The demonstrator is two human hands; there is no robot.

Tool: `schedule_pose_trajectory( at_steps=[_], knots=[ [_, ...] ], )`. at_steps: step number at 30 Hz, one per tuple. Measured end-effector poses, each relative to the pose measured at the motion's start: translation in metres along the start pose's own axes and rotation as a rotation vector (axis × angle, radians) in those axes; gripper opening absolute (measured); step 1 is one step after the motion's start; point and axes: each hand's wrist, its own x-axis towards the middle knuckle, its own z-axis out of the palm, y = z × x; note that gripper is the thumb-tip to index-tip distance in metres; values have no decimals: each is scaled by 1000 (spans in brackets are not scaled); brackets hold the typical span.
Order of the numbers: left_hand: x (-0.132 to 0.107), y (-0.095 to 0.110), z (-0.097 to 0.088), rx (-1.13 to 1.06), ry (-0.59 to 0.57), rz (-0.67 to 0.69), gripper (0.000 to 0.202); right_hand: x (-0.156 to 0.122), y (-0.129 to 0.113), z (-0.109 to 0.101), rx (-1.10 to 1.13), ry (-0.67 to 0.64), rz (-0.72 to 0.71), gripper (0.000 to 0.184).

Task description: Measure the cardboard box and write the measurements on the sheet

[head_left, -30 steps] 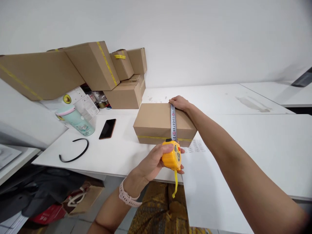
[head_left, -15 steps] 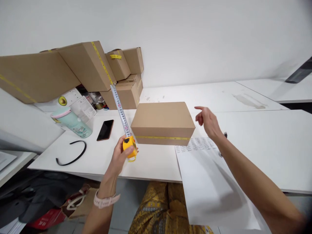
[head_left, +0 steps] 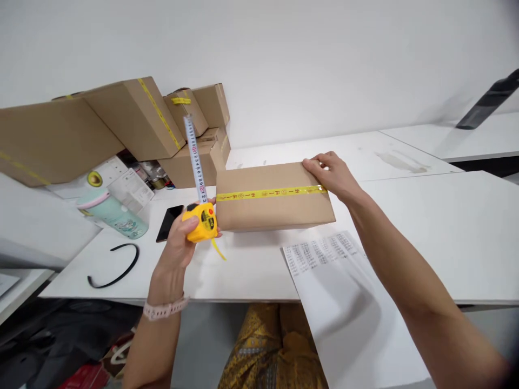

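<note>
A yellow tape measure (head_left: 201, 222) is gripped in my left hand (head_left: 178, 237). Its marked blade (head_left: 195, 162) sticks out upward, and a yellow strap dangles from its case. Just right of it, a brown cardboard box (head_left: 275, 208) is tipped so that a face with a yellow tape strip shows. My right hand (head_left: 330, 172) holds the box by its far right edge, thumb on the near side and fingers curled behind. The left hand's fingertips come close to the box's left end; whether they touch it I cannot tell.
Cardboard boxes (head_left: 125, 116) are stacked at the back left. Before them stand a mint tumbler (head_left: 115, 213), a black phone (head_left: 168, 224) and a black band (head_left: 133, 265). A printed sheet (head_left: 344, 302) overhangs the white table's (head_left: 243, 281) front edge. A dark bottle (head_left: 486, 102) stands far right.
My right hand has moved from beside the box onto its far right edge. The box has turned, bringing its taped side up. My left hand has shifted left and up with the tape measure.
</note>
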Motion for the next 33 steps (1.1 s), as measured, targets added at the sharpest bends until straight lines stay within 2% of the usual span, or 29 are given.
schedule_pose_trajectory(
  at_steps=[3,5,7,9,12,16,23,33],
  knots=[
    [-26,-9,13,51,13,70,56,5,3,7,30,18,-179,30],
    [-49,-18,29,36,-72,38,63,3,2,9,70,-38,-211,26],
    [-68,-27,49,-19,-223,-127,67,1,-1,10,86,-82,-213,29],
    [-76,-34,68,-101,-360,-297,64,-1,-4,9,71,-102,-256,34],
    [-73,-39,85,-233,-440,-428,57,-1,-8,6,-15,-137,-328,48],
    [-65,-40,85,-310,-454,-499,53,1,-10,4,-151,-152,-401,55],
    [-76,-46,73,-310,-477,-540,53,11,-5,4,-314,-211,-461,59],
    [-78,-51,75,-312,-482,-544,60,17,-2,6,-423,-262,-523,51]
  ],
)
